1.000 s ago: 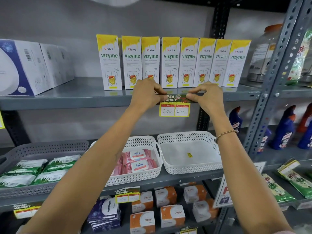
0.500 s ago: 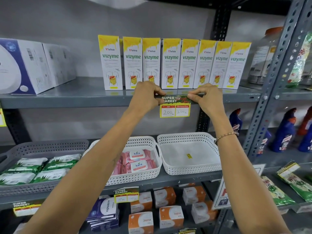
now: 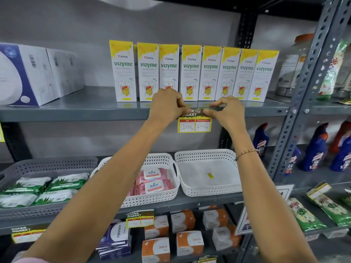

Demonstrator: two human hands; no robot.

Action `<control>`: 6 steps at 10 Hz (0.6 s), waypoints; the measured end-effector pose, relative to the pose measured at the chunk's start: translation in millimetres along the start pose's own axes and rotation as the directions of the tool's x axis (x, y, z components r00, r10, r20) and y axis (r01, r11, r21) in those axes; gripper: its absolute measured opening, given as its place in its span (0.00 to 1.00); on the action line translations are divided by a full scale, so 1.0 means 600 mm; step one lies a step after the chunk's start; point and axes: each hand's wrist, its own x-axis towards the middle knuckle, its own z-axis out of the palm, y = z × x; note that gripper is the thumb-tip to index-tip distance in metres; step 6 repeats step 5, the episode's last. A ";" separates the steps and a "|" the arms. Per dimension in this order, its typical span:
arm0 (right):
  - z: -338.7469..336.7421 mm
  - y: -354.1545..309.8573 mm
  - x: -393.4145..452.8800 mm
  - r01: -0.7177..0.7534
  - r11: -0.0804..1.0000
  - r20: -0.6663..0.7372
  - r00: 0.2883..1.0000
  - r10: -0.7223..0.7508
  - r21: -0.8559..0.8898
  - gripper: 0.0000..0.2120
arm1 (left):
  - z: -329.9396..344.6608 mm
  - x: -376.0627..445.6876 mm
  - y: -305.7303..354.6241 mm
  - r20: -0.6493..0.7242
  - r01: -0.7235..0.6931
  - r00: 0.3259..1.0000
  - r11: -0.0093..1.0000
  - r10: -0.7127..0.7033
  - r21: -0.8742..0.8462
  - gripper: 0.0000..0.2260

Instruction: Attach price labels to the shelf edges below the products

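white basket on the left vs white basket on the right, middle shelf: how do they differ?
The left white basket holds pink Kara packs; the right white basket holds only a small yellow sticker. An arm crosses the left one; the right one is nearly unobstructed. Both are perforated white plastic, side by side on the same shelf.

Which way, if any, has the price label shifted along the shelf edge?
No. The price label still hangs from the shelf edge below the same middle Vizyme boxes.

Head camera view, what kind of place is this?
Most likely a supermarket aisle: metal shelves stocked with rows of identical boxes, and a price label reading "Super Market" at the shelf edge.
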 end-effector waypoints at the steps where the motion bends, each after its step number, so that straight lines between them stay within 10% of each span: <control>1: -0.011 0.006 0.001 0.001 0.999 0.009 1.000 -0.001 0.044 0.11 | -0.001 -0.006 -0.015 0.018 -0.023 1.000 0.993 0.025 -0.113 0.08; 6: -0.008 -0.022 -0.027 -0.017 0.998 -0.081 0.997 0.012 -0.061 0.08 | -0.036 -0.042 -0.031 0.052 -0.039 0.997 0.972 0.053 -0.232 0.10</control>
